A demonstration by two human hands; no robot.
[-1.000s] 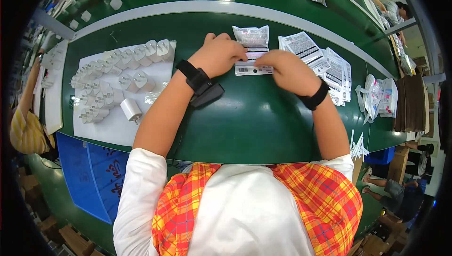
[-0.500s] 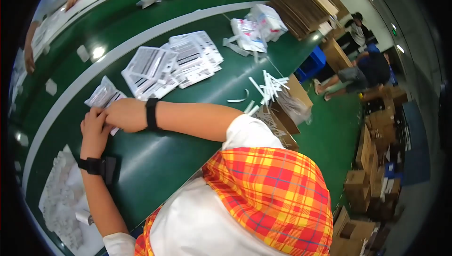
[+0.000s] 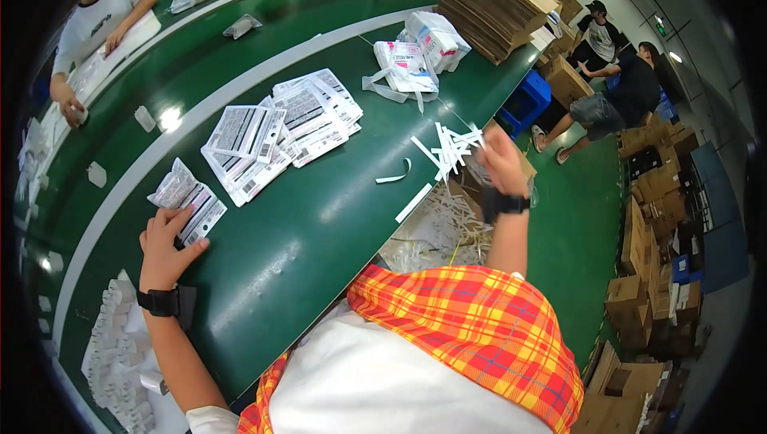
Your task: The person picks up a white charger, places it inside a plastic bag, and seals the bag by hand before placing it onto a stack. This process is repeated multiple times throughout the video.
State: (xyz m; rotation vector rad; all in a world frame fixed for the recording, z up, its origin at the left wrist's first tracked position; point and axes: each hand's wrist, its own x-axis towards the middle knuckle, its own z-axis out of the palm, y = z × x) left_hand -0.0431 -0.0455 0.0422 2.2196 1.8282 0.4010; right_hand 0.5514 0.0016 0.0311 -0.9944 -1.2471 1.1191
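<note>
One printed, silvery-clear plastic pouch lies on the glossy green tabletop at nine o'clock, the fingers of my left hand spread over its near end. Flat printed white sheets overlap at ten o'clock. Toward three o'clock my right hand is blurred, near narrow white strips at two; I cannot tell whether its fingers pinch anything.

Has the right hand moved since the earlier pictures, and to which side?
Yes: judged against the table, the right hand has left the packet and gone right, near the white strips.
</note>
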